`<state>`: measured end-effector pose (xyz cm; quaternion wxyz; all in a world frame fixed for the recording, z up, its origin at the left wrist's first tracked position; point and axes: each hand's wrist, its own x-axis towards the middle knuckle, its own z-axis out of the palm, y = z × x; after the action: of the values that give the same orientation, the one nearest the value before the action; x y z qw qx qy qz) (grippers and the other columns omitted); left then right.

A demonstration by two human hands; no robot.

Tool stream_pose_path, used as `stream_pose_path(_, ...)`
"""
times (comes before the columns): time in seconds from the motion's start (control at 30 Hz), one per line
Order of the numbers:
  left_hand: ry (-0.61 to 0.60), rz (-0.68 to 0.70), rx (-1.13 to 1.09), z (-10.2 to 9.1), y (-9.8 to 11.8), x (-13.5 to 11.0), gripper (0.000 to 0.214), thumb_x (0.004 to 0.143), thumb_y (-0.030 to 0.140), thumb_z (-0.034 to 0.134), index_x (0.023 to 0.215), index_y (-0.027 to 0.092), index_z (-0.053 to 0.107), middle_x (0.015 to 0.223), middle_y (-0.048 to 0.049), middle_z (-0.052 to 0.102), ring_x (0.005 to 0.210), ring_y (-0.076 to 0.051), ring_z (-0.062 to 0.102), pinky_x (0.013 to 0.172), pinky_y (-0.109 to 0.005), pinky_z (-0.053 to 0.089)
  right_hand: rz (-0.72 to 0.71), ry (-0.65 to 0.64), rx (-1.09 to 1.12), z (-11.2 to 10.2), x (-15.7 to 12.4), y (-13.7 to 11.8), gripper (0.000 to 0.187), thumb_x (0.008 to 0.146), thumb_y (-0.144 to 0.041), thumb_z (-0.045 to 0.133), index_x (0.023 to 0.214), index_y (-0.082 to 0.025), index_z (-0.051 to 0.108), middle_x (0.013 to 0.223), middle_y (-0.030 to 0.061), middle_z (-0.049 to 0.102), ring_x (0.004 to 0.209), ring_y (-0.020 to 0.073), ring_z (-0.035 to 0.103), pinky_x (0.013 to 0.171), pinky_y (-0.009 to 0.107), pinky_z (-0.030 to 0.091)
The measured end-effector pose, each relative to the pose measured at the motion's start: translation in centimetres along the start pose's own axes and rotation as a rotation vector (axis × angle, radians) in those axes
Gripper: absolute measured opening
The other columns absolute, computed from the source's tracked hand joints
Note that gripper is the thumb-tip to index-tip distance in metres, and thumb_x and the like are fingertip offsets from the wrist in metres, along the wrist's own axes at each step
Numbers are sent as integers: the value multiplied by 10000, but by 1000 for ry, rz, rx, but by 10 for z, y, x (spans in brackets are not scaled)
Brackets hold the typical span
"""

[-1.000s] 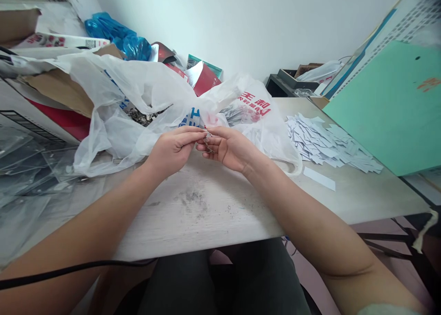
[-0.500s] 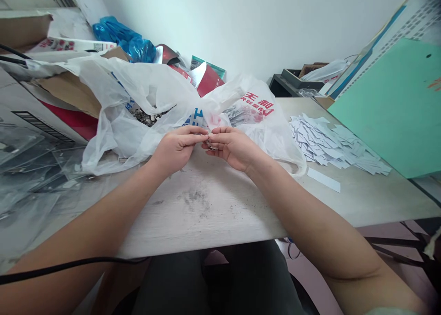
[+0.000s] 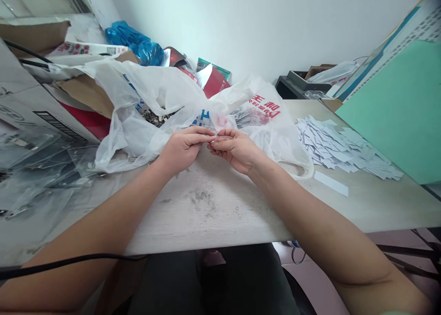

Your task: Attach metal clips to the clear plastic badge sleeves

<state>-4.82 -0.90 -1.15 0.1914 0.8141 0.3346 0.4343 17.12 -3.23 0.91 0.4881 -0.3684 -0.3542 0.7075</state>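
Over the table, my left hand (image 3: 184,150) and my right hand (image 3: 239,150) meet at the fingertips. Both are closed in a pinch, and whatever lies between the fingertips is too small to name. A little shiny metal piece (image 3: 216,151) shows under the fingers of my right hand, partly hidden by them. Just behind the hands lies a white plastic bag (image 3: 126,131) with blue print, its mouth open on a heap of small dark metal parts (image 3: 158,117). Beside it, a second white bag (image 3: 263,133) with red print holds clear plastic packets (image 3: 243,117).
On the right, a pile of white paper slips (image 3: 330,145) lies near a single slip (image 3: 331,183) and a green board (image 3: 396,112). Clear plastic pouches (image 3: 37,168) and a cardboard box (image 3: 51,108) stand left. A black cable (image 3: 79,259) crosses my left forearm.
The view has shifted slightly, so the scene sits a little further right. My hands stay together, with the fingertips changing position slightly around the small piece.
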Motion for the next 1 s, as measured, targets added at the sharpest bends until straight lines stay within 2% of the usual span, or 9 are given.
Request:
stream_pose_path(0.27, -11, 144, 76, 3, -6, -2, 301, 1082, 195, 648, 1106, 283, 935, 1293, -61, 900, 1159, -241, 869, 1075, -401, 725, 77, -29, -110, -6, 3, 3, 561, 627, -116, 1065, 962, -245, 634, 862, 20, 815, 901, 229, 812, 895, 407, 647)
stream_pose_path(0.4, -13, 189, 133, 2, -2, -2, 343, 1079, 143, 616, 1150, 283, 922, 1333, -64, 890, 1219, -249, 857, 1111, -416, 710, 2, -31, -123, -9, 4, 3, 684, 564, -140, 1069, 987, -279, 550, 778, -50, 776, 869, 228, 813, 931, 435, 648)
stream_pose_path(0.5, -21, 247, 183, 2, 1, -2, 382, 1081, 113, 589, 1177, 289, 915, 1343, -67, 886, 1264, -263, 841, 1161, -451, 683, -43, -55, -153, -10, 4, 4, 709, 555, -166, 1036, 998, -295, 498, 709, -102, 705, 802, 207, 774, 899, 434, 636)
stream_pose_path(0.63, -60, 259, 246, 2, 3, -2, 394, 1093, 129, 587, 1246, 303, 907, 1384, -72, 876, 1273, -277, 832, 1178, -472, 665, -90, -64, -254, -9, 6, 6, 661, 572, -189, 973, 1018, -294, 497, 726, -87, 718, 773, 201, 736, 781, 377, 562)
stream_pose_path(0.77, -31, 178, 266, -3, 8, -1, 377, 1135, 212, 588, 1332, 300, 897, 1449, -85, 855, 1265, -267, 838, 1113, -415, 688, -219, -59, -362, -9, 7, 1, 601, 679, -347, 1004, 1073, -291, 554, 809, -44, 778, 854, 225, 779, 819, 389, 583)
stream_pose_path(0.83, 61, 147, 251, -9, 14, 1, 328, 1152, 262, 611, 1305, 279, 901, 1376, -79, 880, 1211, -255, 854, 1079, -397, 699, -362, 10, -453, -13, 7, -6, 469, 812, -465, 954, 1077, -289, 609, 890, -11, 790, 870, 231, 784, 832, 417, 616)
stream_pose_path(0.9, 189, 143, 234, -17, 22, 6, 264, 1144, 284, 664, 1239, 259, 908, 1256, -64, 905, 1134, -241, 868, 1039, -397, 710, -580, 185, -610, -22, 10, -16, 285, 963, -507, 814, 1009, -290, 636, 916, 14, 773, 862, 238, 768, 828, 442, 633)
stream_pose_path(0.97, 336, 136, 206, -27, 34, 9, 190, 1122, 307, 738, 1187, 254, 909, 1183, -46, 912, 1084, -233, 873, 1021, -430, 719, -792, 418, -854, -37, 14, -28, 156, 1041, -427, 689, 979, -287, 659, 985, 50, 794, 960, 267, 776, 945, 488, 642)
stream_pose_path(1.0, 440, 121, 164, -33, 41, 8, 159, 1107, 345, 785, 1172, 260, 903, 1160, -38, 910, 1054, -234, 876, 1002, -462, 726, -835, 514, -1015, -45, 17, -35, 103, 1037, -374, 672, 1002, -278, 693, 1080, 79, 823, 1080, 299, 786, 1064, 531, 623)
